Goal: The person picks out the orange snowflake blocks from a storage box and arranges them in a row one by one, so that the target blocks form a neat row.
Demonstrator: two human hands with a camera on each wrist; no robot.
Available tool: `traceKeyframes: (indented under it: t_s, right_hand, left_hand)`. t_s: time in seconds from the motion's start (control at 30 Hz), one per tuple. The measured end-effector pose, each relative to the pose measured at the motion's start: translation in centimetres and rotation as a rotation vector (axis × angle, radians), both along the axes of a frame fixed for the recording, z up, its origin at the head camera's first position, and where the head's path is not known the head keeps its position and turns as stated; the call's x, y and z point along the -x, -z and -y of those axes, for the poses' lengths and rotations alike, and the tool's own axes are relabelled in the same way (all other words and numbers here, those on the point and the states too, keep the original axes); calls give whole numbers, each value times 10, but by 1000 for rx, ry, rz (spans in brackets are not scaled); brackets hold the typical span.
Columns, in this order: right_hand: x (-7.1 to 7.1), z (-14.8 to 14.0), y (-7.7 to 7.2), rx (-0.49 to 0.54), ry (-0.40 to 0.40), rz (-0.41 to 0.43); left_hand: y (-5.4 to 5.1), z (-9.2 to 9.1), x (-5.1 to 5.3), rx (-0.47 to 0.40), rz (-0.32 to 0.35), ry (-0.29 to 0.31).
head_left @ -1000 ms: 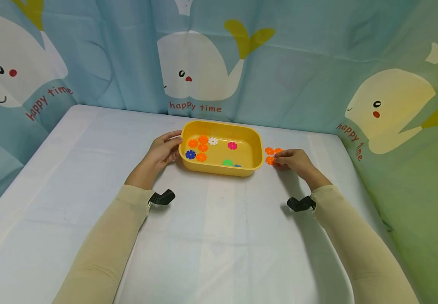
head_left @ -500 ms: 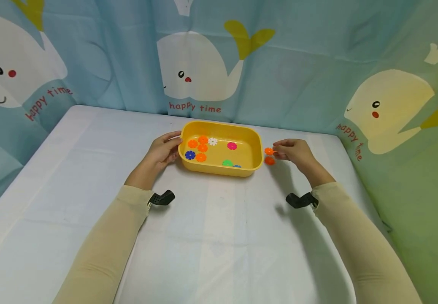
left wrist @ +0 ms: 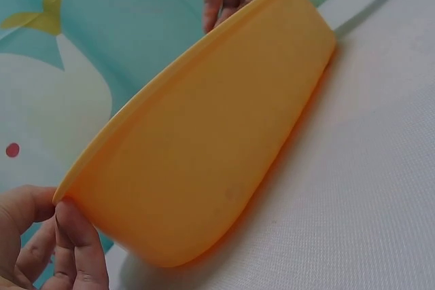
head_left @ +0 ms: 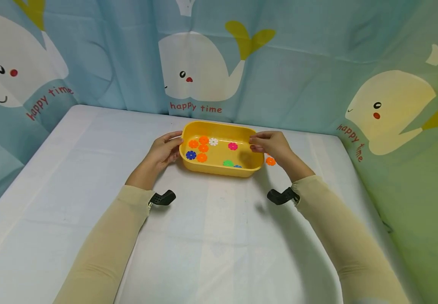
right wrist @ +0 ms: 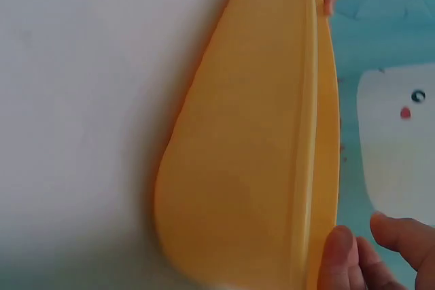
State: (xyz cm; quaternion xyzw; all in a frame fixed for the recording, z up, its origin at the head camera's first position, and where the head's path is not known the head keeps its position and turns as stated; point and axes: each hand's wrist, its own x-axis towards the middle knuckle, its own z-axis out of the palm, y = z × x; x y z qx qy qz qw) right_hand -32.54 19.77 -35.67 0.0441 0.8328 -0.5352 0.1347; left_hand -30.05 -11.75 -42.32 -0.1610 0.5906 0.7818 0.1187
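Observation:
My left hand grips the left end of the yellow basket, its thumb and fingers on the rim. Inside the basket lie several orange discs, a white disc, a pink disc, a dark blue disc, a green disc and part of a blue one. My right hand hovers over the basket's right end. In the right wrist view, thumb and nearest finger stand apart with no disc visible between them; what lies behind the hand is hidden.
One orange disc lies on the white table just right of the basket, with a sliver of another above it, mostly covered by my right hand. A whale-print curtain hangs behind and beside the table.
My right hand has moved left from the loose discs to above the basket's right end. Fewer orange discs show on the table than a second ago. My left hand stays on the basket.

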Motion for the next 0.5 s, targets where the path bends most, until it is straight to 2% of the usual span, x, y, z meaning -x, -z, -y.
traceKeyframes:
  t_s: [0.23, 0.5]
  right_hand:
    - [2, 39, 5, 14, -100, 53]
    - [3, 79, 19, 8, -154, 81]
  left_hand:
    - [0, 1, 0, 12, 4, -2]
    - [1, 1, 0, 19, 6, 5]
